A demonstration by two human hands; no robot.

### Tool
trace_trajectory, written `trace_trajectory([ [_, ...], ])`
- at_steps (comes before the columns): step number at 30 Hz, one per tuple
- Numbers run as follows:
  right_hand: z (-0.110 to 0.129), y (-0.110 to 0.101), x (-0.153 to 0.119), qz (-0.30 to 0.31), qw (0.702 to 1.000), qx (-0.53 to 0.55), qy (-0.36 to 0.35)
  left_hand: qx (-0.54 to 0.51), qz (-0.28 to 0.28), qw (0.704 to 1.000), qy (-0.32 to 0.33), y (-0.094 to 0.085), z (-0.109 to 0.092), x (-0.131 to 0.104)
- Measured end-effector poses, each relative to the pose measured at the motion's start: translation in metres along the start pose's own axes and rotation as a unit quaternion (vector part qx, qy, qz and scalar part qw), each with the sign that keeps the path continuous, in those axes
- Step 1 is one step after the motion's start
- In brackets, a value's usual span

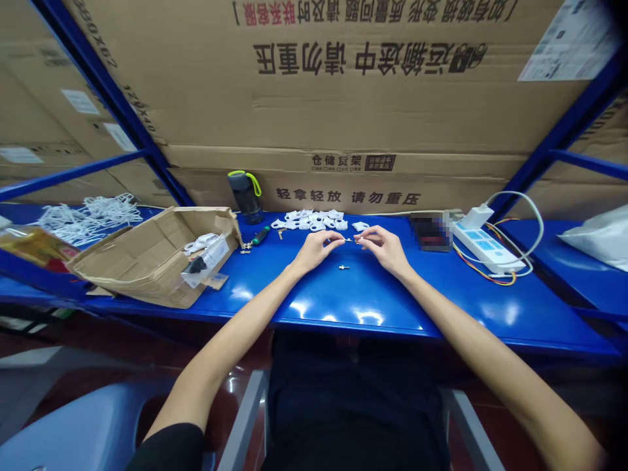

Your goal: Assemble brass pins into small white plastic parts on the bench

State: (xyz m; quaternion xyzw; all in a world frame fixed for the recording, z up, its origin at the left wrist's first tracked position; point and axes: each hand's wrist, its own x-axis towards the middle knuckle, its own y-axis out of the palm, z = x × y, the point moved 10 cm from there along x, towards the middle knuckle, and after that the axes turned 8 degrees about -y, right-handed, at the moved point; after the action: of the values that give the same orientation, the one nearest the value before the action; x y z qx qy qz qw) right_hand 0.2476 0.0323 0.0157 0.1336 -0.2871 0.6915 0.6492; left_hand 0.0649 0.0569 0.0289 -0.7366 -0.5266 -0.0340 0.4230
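Note:
Both hands are raised over the middle of the blue table [314, 307], fingertips facing each other a small distance apart. My left hand [318, 250] is pinched on a small metal part [347, 240] that points to the right. In the pinch of my right hand [385, 248] is a small white piece [360, 239], mostly covered by the fingers. Another small metal part [344, 267] lies on the table just below the hands. Behind them is a pile of white plastic pieces [314, 220], with one more white piece [361, 226] beside it.
On the left are an open cardboard box [132, 261], a tangle of white cords [93, 216], a green screwdriver [260, 235] and a dark bottle [246, 197]. A power strip [488, 248] with cables and a dark box [432, 232] are on the right. Cardboard stands behind.

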Motion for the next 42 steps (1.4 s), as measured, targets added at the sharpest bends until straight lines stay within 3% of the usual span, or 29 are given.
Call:
trace_trajectory([
  [6,0.012,-0.002,0.001,0.005,0.995,-0.085,-0.048,-0.011,0.01,1.0,-0.001,0.003,-0.004,-0.002],
  [13,0.016,0.0,0.001,0.005,0.997,-0.055,-0.044,-0.031,0.001,0.999,-0.01,0.002,-0.006,-0.002],
  [21,0.003,0.003,-0.001,0.011,0.999,-0.032,-0.021,-0.031,0.006,1.0,-0.002,0.005,-0.006,-0.003],
  [30,0.007,0.007,-0.001,0.026,0.997,-0.058,-0.035,-0.018,0.002,1.0,0.017,0.006,-0.01,-0.004],
  [42,0.016,0.008,-0.003,0.016,0.997,-0.062,-0.051,-0.063,0.001,0.998,-0.01,0.006,-0.014,-0.005],
])
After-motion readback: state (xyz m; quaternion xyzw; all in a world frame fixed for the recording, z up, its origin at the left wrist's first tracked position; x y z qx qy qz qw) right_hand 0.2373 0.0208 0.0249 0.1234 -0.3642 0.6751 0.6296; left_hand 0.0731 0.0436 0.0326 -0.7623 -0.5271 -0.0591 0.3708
